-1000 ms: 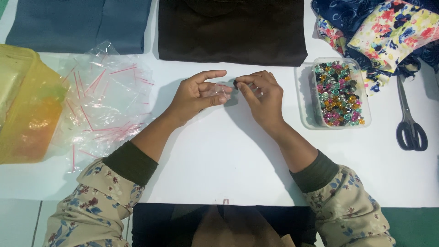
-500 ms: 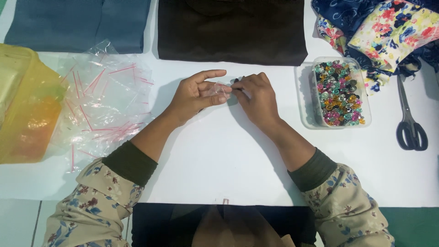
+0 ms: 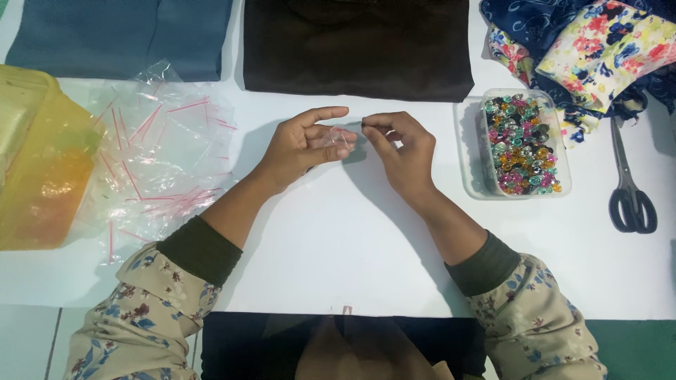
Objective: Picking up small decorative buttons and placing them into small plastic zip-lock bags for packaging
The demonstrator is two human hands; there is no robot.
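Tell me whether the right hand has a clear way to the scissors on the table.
Probably yes, though not straight. The clear tub of coloured beads sits between the right hand and the scissors, so the hand would pass over it or around its near side, where the white table is bare.

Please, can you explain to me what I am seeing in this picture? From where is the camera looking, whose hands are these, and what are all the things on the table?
There is no machine here. A person wears the camera on the head, so it looks down at their own two bare hands over a white table.

The left hand holds a small clear plastic bag. The right hand pinches something tiny at the bag's edge; it is too small to identify.

To the right stands a clear tray of colourful beads, then black scissors and flowered fabric. To the left lies a pile of clear bags with red strips and a yellow plastic container. At the far edge lie a blue cloth and a dark brown cloth.
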